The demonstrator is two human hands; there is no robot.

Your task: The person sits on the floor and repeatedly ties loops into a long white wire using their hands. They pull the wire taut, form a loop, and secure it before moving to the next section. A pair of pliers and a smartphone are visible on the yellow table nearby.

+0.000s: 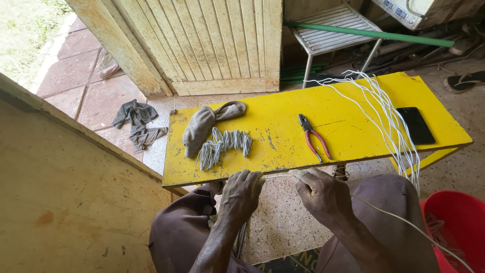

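Observation:
Both my hands grip one white wire just in front of the near edge of a yellow bench. My left hand is closed around the wire's left part. My right hand is closed on its right part, and the wire trails from it down to the right over my knee. On the bench lie a pile of short bent wire pieces, a grey cloth, red-handled pliers and a bundle of long white wires hanging over the right front edge.
A black phone lies on the bench's right end. A red bucket stands at lower right. A wooden door, a metal stool, a green pipe and a rag on the floor lie beyond. A yellowish panel fills the left.

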